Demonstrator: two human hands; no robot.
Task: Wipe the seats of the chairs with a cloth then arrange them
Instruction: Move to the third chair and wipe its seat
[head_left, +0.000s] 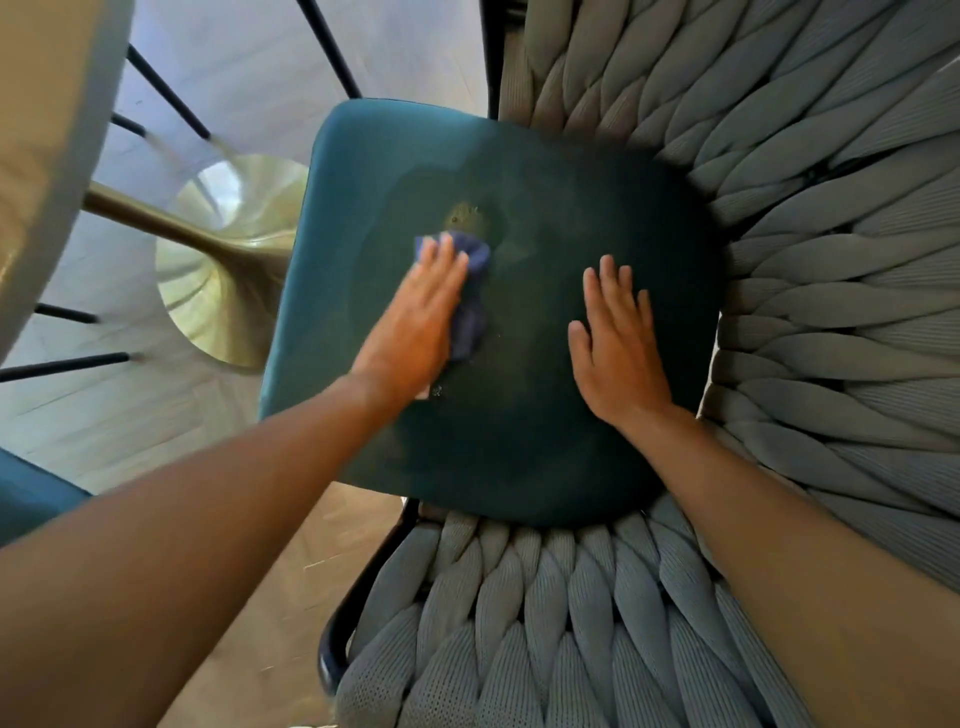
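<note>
1. Backrest (571, 613) of woven grey cords is curving round the near and right sides of the teal seat (519, 415).
2. Right hand (615, 338) is lying flat on the seat, fingers straight and slightly apart, pointing away from the person.
3. Left hand (421, 317) is pressing the blue cloth (470, 312) against the seat's middle, fingers straight and together; the cloth's long axis is running near to far.
4. Brass table base (228, 260) is standing on the floor beyond the seat's left edge.

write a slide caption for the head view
Left hand presses blue cloth on teal seat; right hand lies flat.
</note>
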